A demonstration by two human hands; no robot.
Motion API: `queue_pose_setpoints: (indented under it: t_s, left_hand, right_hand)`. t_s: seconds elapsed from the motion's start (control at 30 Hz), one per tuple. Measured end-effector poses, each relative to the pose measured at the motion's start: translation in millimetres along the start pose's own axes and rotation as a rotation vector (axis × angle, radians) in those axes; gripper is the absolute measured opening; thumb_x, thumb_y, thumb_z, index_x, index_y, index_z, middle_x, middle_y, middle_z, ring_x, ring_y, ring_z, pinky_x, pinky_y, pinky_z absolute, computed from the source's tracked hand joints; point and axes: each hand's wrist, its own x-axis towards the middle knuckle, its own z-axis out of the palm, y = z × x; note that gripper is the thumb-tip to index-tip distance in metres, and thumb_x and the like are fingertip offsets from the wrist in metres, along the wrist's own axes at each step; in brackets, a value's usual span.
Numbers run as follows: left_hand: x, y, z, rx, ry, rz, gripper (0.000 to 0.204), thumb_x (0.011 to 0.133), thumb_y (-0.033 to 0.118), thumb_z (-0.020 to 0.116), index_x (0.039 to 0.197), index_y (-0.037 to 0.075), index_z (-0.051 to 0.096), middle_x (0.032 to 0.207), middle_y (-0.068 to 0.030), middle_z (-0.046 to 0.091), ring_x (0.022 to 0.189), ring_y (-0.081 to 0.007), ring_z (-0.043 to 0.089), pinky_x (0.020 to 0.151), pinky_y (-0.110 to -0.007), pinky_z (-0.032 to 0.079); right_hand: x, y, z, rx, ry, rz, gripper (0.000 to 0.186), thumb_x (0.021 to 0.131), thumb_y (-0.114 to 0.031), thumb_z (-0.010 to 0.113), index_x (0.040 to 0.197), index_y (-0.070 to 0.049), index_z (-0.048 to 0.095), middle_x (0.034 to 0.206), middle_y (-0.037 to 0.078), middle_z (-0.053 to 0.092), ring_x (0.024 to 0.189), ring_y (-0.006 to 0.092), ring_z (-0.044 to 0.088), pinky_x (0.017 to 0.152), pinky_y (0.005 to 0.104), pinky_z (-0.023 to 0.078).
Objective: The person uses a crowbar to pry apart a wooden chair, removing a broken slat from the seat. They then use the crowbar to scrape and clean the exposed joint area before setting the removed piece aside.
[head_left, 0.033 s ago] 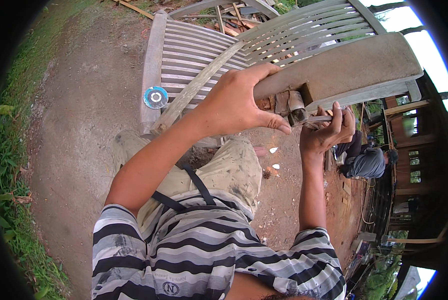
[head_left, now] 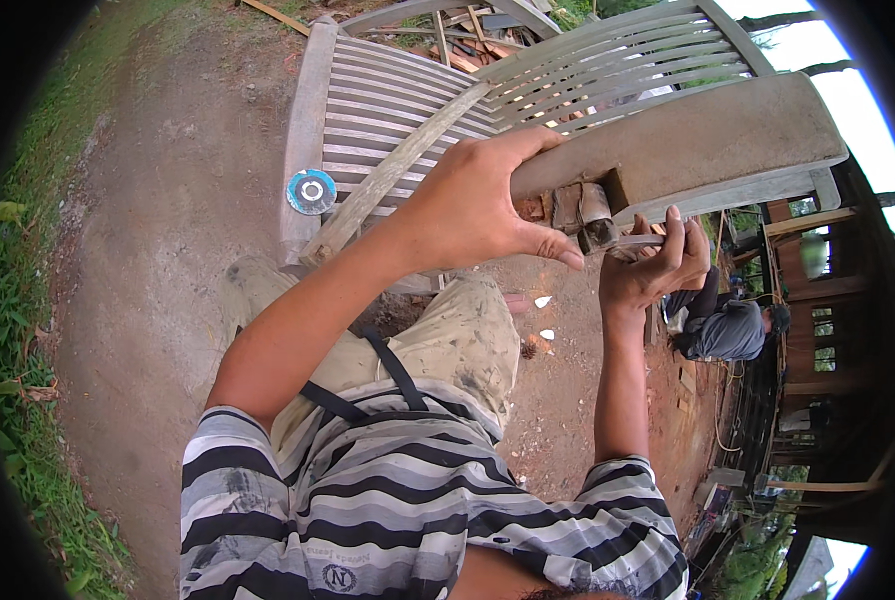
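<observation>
A weathered slatted wooden bench (head_left: 408, 98) stands in front of me, a broad flat armrest (head_left: 718, 140) slanting across its right side. My left hand (head_left: 473, 205) grips the armrest's near end, fingers over its far edge and thumb stretched below. Beside the thumb is a cut notch, where a worn brownish block (head_left: 580, 207) with a dark, hollow-looking end sits. My right hand (head_left: 658, 262) pinches a slim, flat, greyish strip-like tool (head_left: 640, 240) against that end; its exact kind is unclear. A blue-rimmed grinding disc (head_left: 311, 192) lies on the bench's left front corner.
A loose-looking curved wooden bar (head_left: 398, 170) crosses the bench seat. Scrap wood (head_left: 458, 45) is piled behind. To the right, another person (head_left: 728, 328) in a grey top bends low near a dark wooden building (head_left: 828, 300). Grass (head_left: 28, 330) edges the bare ground at left.
The whole view has shifted very slightly. Both hands keep the same hold on the armrest and the strip-like tool.
</observation>
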Motion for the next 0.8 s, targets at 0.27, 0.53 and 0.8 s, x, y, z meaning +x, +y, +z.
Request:
queue_pose_setpoints:
  t_s: [0.27,0.53,0.8]
  left_hand:
    - [-1,-7,-1,-0.014,0.014,0.034,0.102,0.057,0.058,0.097,0.129,-0.005,0.062,0.106,-0.0258,0.073,0.101,-0.0372,0.074,0.092,-0.042,0.057]
    - [2,-12,-2,-0.026,0.010,0.029,0.107,0.057,0.061,0.096,0.131,-0.009,0.061,0.098,-0.0272,0.074,0.093,-0.0376,0.075,0.091,-0.042,0.057]
    - [4,-14,8,0.052,-0.035,0.009,0.094,0.060,0.032,0.100,0.138,-0.002,0.059,0.116,-0.0222,0.074,0.104,-0.0294,0.074,0.092,-0.039,0.057]
  right_hand:
    - [31,19,2,0.204,0.058,-0.196,0.030,0.080,-0.025,0.073,0.096,-0.006,0.057,0.081,0.010,0.056,0.074,0.0320,0.054,0.078,0.0452,0.042]
    - [14,17,8,0.262,-0.082,-0.109,0.056,0.080,-0.052,0.076,0.085,-0.002,0.053,0.074,0.012,0.051,0.063,0.0354,0.054,0.058,0.0452,0.045]
    - [-45,-43,13,0.373,-0.064,0.354,0.057,0.072,-0.042,0.070,0.101,0.006,0.056,0.080,0.015,0.056,0.065,0.0339,0.057,0.060,0.0415,0.047]
